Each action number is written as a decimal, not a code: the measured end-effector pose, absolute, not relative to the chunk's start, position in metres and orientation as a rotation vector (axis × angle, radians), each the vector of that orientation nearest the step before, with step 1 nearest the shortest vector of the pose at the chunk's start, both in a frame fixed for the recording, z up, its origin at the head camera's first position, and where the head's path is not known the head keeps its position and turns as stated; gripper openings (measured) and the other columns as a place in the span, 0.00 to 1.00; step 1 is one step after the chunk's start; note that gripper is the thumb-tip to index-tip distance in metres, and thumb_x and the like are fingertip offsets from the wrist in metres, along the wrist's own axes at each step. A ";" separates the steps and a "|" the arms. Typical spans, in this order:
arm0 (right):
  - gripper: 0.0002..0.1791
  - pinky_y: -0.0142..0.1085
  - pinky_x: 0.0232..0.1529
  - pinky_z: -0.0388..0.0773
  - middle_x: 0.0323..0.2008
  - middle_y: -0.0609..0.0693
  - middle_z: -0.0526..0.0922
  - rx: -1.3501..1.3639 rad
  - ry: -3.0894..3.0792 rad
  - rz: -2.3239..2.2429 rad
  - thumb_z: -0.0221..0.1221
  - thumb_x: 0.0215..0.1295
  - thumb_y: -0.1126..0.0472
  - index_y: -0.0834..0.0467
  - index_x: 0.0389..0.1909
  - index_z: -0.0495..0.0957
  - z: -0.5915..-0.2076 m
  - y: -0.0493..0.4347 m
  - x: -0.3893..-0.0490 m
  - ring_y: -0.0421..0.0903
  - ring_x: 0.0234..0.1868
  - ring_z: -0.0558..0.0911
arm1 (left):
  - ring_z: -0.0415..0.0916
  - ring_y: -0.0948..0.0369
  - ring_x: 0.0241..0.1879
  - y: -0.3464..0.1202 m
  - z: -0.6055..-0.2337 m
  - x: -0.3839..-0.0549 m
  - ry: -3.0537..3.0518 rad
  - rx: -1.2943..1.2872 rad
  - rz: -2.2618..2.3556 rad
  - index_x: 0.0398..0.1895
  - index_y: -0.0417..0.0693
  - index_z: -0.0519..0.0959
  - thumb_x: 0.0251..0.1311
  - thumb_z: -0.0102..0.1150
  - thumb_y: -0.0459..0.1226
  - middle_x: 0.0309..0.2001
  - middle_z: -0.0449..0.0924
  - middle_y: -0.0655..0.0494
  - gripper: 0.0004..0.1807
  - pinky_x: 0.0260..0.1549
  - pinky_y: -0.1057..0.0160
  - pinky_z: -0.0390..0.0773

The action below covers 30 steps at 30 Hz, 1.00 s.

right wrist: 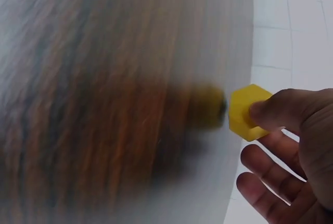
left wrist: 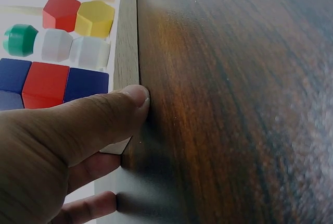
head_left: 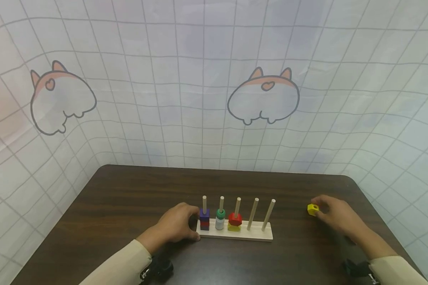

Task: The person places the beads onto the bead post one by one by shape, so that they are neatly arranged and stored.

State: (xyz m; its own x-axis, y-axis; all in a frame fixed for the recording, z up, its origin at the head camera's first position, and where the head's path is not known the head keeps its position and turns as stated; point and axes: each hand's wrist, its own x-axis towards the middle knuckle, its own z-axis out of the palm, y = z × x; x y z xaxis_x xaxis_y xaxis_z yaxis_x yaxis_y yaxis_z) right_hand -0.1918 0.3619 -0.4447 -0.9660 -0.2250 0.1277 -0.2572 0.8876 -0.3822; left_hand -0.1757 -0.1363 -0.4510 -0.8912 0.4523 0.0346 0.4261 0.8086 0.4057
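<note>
A pale wooden peg stand (head_left: 251, 236) lies on the table in the head view, with several upright pegs. My left hand (head_left: 178, 223) holds its left end, thumb along the front edge. Square blocks, blue (left wrist: 86, 83) and red (left wrist: 46, 85), are stacked on the leftmost peg. Beside them a green bead (head_left: 220, 214) tops white beads (left wrist: 54, 45). On the third peg, a red hexagonal bead (head_left: 235, 219) sits above a yellow one (left wrist: 95, 19). To the right of the stand, my right hand (head_left: 339, 213) pinches a yellow hexagonal bead (right wrist: 239, 112) between thumb and finger.
The two rightmost pegs (head_left: 268, 215) carry no beads. The dark wood-grain table (head_left: 128, 198) has rounded far corners. A white grid-patterned curtain (head_left: 185, 99) stands behind it and along both sides.
</note>
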 end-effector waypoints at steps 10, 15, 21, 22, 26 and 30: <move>0.25 0.46 0.33 0.79 0.46 0.56 0.86 0.383 -2.934 0.701 0.69 0.65 0.59 0.60 0.60 0.76 -0.418 0.333 -0.190 0.50 0.39 0.85 | 0.77 0.54 0.46 -0.136 -0.450 -0.176 2.930 0.720 0.623 0.36 0.56 0.81 0.35 0.86 0.48 0.39 0.82 0.59 0.25 0.44 0.49 0.79; 0.26 0.47 0.35 0.80 0.46 0.54 0.86 0.451 -2.864 0.764 0.70 0.64 0.58 0.60 0.61 0.76 -0.400 0.314 -0.184 0.51 0.41 0.86 | 0.77 0.54 0.46 -0.135 -0.450 -0.176 2.928 0.711 0.633 0.35 0.56 0.81 0.35 0.86 0.47 0.39 0.82 0.58 0.24 0.44 0.48 0.79; 0.27 0.47 0.39 0.82 0.48 0.54 0.86 0.530 -2.796 0.807 0.70 0.64 0.59 0.59 0.62 0.75 -0.381 0.294 -0.178 0.52 0.43 0.86 | 0.78 0.53 0.48 -0.136 -0.450 -0.176 2.927 0.706 0.631 0.35 0.57 0.81 0.35 0.86 0.47 0.40 0.82 0.58 0.25 0.45 0.48 0.79; 0.26 0.47 0.40 0.82 0.48 0.53 0.86 0.541 -2.782 0.813 0.70 0.64 0.60 0.59 0.62 0.75 -0.378 0.291 -0.177 0.51 0.44 0.86 | 0.78 0.53 0.48 -0.136 -0.450 -0.176 2.927 0.708 0.630 0.35 0.57 0.81 0.35 0.86 0.47 0.40 0.83 0.58 0.24 0.45 0.48 0.79; 0.25 0.44 0.42 0.83 0.44 0.49 0.87 0.586 -2.727 0.837 0.71 0.63 0.62 0.58 0.60 0.77 -0.365 0.278 -0.173 0.49 0.43 0.86 | 0.78 0.54 0.47 -0.136 -0.450 -0.176 2.926 0.715 0.630 0.35 0.56 0.81 0.35 0.86 0.47 0.39 0.82 0.58 0.24 0.45 0.48 0.79; 0.23 0.39 0.41 0.82 0.41 0.45 0.87 0.628 -2.701 0.868 0.71 0.63 0.63 0.55 0.59 0.79 -0.351 0.262 -0.170 0.44 0.40 0.86 | 0.77 0.54 0.46 -0.136 -0.451 -0.176 2.924 0.710 0.633 0.35 0.56 0.81 0.35 0.86 0.47 0.39 0.82 0.58 0.24 0.44 0.48 0.79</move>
